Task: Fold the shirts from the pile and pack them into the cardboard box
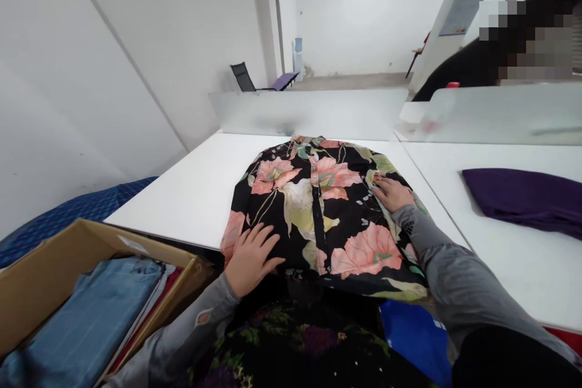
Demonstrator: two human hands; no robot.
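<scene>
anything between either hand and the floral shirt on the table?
Nothing visible. The left hand lies flat on the floral shirt near its lower left edge, and the right hand rests on its right side. Both touch the fabric directly on the white table.

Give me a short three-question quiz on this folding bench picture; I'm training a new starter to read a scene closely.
1. True or false: both hands rest flat on the floral shirt.
2. Which hand lies nearer the shirt's collar? A) left hand B) right hand
3. Fill in: the cardboard box at the left holds folded ____ cloth on top.

Key
1. True. Both palms are down on the shirt, fingers spread, gripping nothing.
2. B. The right hand is up by the shoulder; the left is at the lower edge.
3. Blue. The purple cloth lies apart on the white table.
</scene>
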